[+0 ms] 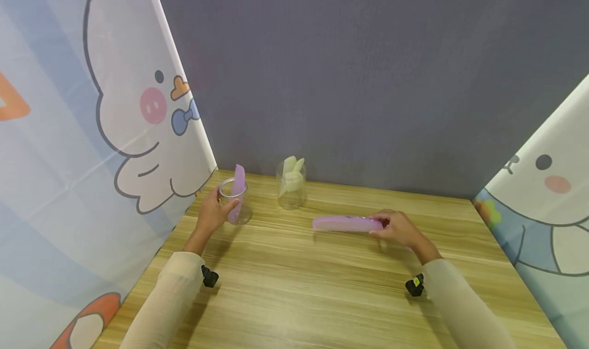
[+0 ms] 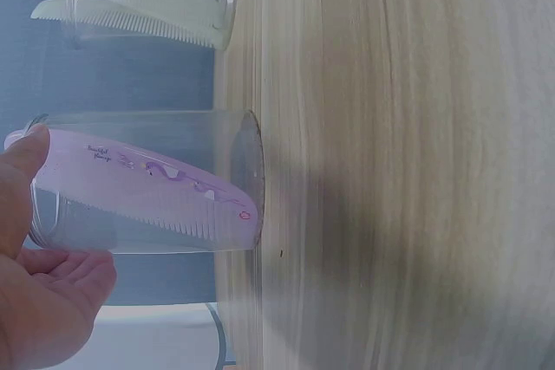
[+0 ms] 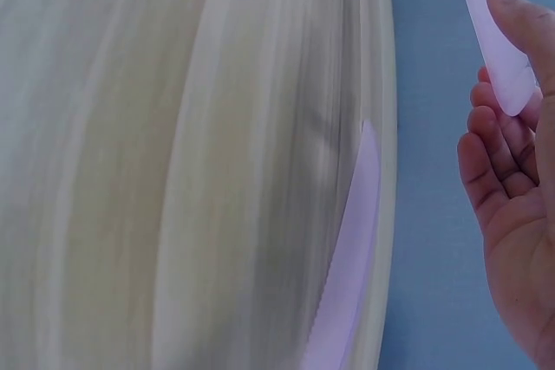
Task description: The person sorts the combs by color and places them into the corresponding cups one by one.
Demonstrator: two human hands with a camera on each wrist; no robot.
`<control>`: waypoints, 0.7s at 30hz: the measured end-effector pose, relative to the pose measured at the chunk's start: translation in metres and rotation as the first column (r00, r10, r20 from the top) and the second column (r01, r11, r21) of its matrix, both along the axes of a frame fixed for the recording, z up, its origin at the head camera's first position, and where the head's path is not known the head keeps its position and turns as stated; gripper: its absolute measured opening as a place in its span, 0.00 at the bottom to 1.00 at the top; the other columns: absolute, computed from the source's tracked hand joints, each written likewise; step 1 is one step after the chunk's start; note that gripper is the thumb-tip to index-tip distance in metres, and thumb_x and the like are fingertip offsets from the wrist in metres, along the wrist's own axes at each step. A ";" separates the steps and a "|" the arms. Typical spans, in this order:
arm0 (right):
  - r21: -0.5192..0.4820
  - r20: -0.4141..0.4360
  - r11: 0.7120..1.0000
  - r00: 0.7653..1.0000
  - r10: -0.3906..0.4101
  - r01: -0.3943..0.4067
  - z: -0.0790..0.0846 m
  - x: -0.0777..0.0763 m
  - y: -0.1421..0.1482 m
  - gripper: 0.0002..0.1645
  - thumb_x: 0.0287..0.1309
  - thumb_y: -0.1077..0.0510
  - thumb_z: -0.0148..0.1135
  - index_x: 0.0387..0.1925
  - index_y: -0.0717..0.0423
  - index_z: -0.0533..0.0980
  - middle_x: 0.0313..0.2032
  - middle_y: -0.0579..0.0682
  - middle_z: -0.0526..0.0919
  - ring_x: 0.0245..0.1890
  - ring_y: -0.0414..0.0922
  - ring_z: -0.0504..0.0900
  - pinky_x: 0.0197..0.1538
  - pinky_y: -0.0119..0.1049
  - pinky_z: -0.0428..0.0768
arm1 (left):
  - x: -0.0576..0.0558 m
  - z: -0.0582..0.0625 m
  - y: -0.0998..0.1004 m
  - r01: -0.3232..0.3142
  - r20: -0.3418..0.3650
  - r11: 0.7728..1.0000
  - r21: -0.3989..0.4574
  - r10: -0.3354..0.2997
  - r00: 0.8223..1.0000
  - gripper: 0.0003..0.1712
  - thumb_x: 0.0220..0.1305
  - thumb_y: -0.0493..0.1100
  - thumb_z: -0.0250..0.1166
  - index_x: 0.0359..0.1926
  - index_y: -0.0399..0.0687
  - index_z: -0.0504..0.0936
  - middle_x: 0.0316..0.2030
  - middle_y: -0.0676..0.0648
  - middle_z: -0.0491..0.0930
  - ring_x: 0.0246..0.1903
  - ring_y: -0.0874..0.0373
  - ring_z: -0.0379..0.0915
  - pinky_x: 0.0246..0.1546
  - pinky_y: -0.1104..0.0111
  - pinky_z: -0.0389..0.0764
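Left side: I have the person's left grip (image 1: 213, 213) curled round the rim end of a clear cup (image 2: 191, 127), thumb on the near side. Cup stands on the wood-grain worktop (image 1: 294, 287); one purple comb (image 2: 156, 184) leans inside it, upper end poking past the rim.

Right side: I see the right grip (image 1: 399, 229) pinching one end of a second purple comb (image 1: 345, 224) — held crosswise above the worktop, teeth down, free end pointing left. A third purple comb (image 3: 347, 257) lies on the worktop below that hand; the head view mostly hides it.

Toward the back, between the hands, I note another clear cup (image 1: 291, 202) — pale green combs (image 2: 130, 2) inside, ends up. Dark backdrop (image 1: 345, 83) behind everything.
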State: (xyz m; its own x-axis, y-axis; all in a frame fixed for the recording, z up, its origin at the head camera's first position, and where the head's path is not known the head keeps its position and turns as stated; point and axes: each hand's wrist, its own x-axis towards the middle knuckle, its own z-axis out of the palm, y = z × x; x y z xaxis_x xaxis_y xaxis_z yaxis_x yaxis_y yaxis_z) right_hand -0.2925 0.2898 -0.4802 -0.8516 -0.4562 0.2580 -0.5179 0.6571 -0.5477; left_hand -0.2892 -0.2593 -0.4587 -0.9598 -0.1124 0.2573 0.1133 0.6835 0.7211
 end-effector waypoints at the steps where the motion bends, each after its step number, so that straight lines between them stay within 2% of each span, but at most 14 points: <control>1: 0.003 -0.006 1.000 1.000 0.002 -0.002 0.001 -0.001 -0.002 0.28 0.49 0.50 0.81 0.49 0.59 0.85 0.36 0.48 0.85 0.30 0.36 0.75 0.31 0.28 0.76 | 0.000 0.000 0.000 0.000 0.001 1.000 -0.001 0.000 1.000 0.42 0.67 0.53 0.69 0.70 0.30 0.65 0.60 0.28 0.75 0.61 0.33 0.71 0.59 0.40 0.74; 9: 0.011 0.002 1.000 1.000 0.018 -0.018 0.007 -0.007 -0.013 0.29 0.50 0.49 0.80 0.51 0.59 0.85 0.36 0.47 0.84 0.32 0.38 0.75 0.33 0.28 0.77 | 0.000 0.000 0.000 -0.001 0.012 1.000 -0.007 0.002 1.000 0.43 0.67 0.52 0.69 0.71 0.29 0.64 0.60 0.27 0.74 0.58 0.34 0.71 0.57 0.41 0.74; 17: -0.008 -0.031 0.999 0.999 0.040 -0.040 0.013 -0.012 -0.029 0.29 0.50 0.49 0.80 0.51 0.60 0.85 0.38 0.49 0.85 0.33 0.39 0.76 0.34 0.28 0.77 | 0.001 0.002 0.001 0.001 0.014 1.000 -0.002 -0.001 1.000 0.44 0.67 0.53 0.69 0.71 0.29 0.64 0.60 0.28 0.74 0.58 0.34 0.71 0.57 0.41 0.74; 21: -0.003 -0.046 1.000 0.998 0.031 -0.031 0.015 -0.014 -0.037 0.27 0.49 0.51 0.80 0.50 0.59 0.85 0.38 0.49 0.85 0.33 0.39 0.75 0.35 0.29 0.76 | 0.003 0.003 0.001 -0.001 0.010 1.000 -0.003 0.001 1.000 0.43 0.67 0.53 0.69 0.70 0.29 0.64 0.57 0.29 0.75 0.54 0.36 0.72 0.53 0.44 0.75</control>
